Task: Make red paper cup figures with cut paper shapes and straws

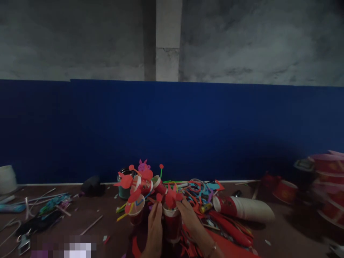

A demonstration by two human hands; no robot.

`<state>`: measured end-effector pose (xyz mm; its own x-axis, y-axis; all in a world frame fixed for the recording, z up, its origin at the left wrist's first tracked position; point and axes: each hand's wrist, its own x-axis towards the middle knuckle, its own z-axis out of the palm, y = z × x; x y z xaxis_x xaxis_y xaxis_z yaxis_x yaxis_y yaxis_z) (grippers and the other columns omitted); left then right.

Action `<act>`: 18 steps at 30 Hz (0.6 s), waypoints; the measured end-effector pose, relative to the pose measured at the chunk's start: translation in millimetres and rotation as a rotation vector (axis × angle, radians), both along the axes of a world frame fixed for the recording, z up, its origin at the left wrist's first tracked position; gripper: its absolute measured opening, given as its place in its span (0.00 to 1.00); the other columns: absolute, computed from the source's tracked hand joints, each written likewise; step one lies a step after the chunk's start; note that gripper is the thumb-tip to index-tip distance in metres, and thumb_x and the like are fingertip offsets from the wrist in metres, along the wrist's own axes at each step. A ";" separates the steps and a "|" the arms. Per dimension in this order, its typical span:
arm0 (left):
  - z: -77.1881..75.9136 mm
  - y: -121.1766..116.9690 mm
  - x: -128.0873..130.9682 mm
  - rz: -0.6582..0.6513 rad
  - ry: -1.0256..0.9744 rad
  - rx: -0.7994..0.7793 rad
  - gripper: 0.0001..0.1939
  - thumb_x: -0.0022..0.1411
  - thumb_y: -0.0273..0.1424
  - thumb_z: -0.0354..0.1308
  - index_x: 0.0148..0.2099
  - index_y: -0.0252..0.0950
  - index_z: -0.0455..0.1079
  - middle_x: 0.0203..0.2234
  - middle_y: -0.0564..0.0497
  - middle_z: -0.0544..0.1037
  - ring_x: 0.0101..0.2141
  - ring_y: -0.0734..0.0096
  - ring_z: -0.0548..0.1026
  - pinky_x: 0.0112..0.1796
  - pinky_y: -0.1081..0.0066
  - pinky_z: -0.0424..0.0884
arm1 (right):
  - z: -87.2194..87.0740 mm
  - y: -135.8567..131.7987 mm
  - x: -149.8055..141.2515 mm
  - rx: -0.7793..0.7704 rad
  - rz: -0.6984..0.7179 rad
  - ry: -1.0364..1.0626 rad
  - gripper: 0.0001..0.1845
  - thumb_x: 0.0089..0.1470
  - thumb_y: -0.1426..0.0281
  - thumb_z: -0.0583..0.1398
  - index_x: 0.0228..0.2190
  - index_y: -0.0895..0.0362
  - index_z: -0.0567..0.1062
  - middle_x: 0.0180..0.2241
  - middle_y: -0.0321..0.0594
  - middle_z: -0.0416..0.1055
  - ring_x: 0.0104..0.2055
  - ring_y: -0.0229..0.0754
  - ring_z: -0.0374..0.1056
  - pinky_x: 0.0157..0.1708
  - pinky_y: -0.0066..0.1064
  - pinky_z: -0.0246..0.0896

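Observation:
A red paper cup (pixel 172 225) with a white rim stands upright between my hands. A red paper cutout (pixel 172 197) with pointed parts rises at its rim. At the cup's left, my left hand (pixel 154 227) has its fingers pressed together, their tips at a small red disc (pixel 159 197). From the right, my right hand (pixel 190 216) pinches the cutout's edge; its thumb is partly hidden. Close behind my left hand stands another paper cup (pixel 136 214) with red paper pieces. Beyond it, decorated cups (pixel 143 185) lie tilted beside a dark jar (pixel 124 186).
A stack of paper cups (pixel 249 209) lies on its side at right, near a red tube-like item (pixel 231 229). Pipe cleaners and paper scraps (pixel 199 191) clutter the middle. Scissors (pixel 24 243) and straws lie at left. Large red stacked containers (pixel 329 182) stand far right.

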<state>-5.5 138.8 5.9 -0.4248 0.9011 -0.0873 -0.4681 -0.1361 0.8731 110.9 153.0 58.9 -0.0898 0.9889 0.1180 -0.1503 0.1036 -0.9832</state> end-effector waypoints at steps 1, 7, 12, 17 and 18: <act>-0.8 -1.1 -0.3 0.019 0.002 0.009 0.21 0.48 0.43 0.66 0.43 0.38 0.75 0.48 0.45 0.76 0.55 0.53 0.66 0.56 0.59 0.61 | 0.4 0.4 0.2 0.004 0.001 -0.017 0.15 0.46 0.62 0.58 0.33 0.57 0.76 0.38 0.42 0.74 0.43 0.48 0.67 0.47 0.39 0.60; 10.2 -1.8 -0.9 -0.194 0.199 0.196 0.24 0.47 0.47 0.64 0.40 0.33 0.78 0.38 0.42 0.81 0.42 0.53 0.76 0.46 0.61 0.70 | 0.5 8.1 5.4 0.114 -0.049 -0.246 0.14 0.43 0.64 0.54 0.29 0.57 0.75 0.35 0.44 0.73 0.42 0.49 0.66 0.47 0.39 0.59; 15.6 0.6 -5.4 -0.258 0.203 0.229 0.22 0.46 0.46 0.66 0.37 0.34 0.79 0.31 0.46 0.82 0.36 0.57 0.77 0.41 0.65 0.73 | 9.4 6.1 9.7 0.141 0.026 -0.334 0.15 0.45 0.65 0.53 0.31 0.58 0.76 0.38 0.45 0.74 0.43 0.50 0.66 0.46 0.40 0.59; 15.1 3.3 -5.2 -0.272 0.150 0.203 0.21 0.43 0.46 0.68 0.34 0.35 0.80 0.30 0.45 0.82 0.34 0.56 0.79 0.39 0.64 0.74 | 13.4 2.9 10.8 0.042 0.217 -0.153 0.16 0.46 0.67 0.54 0.35 0.57 0.77 0.37 0.41 0.76 0.41 0.48 0.69 0.44 0.38 0.62; 15.2 3.9 -5.3 -0.266 0.143 0.199 0.21 0.42 0.46 0.68 0.34 0.34 0.80 0.30 0.44 0.82 0.35 0.56 0.78 0.40 0.63 0.73 | 13.1 2.7 10.7 0.026 0.233 -0.131 0.16 0.46 0.67 0.55 0.36 0.58 0.77 0.36 0.40 0.77 0.41 0.48 0.69 0.43 0.38 0.62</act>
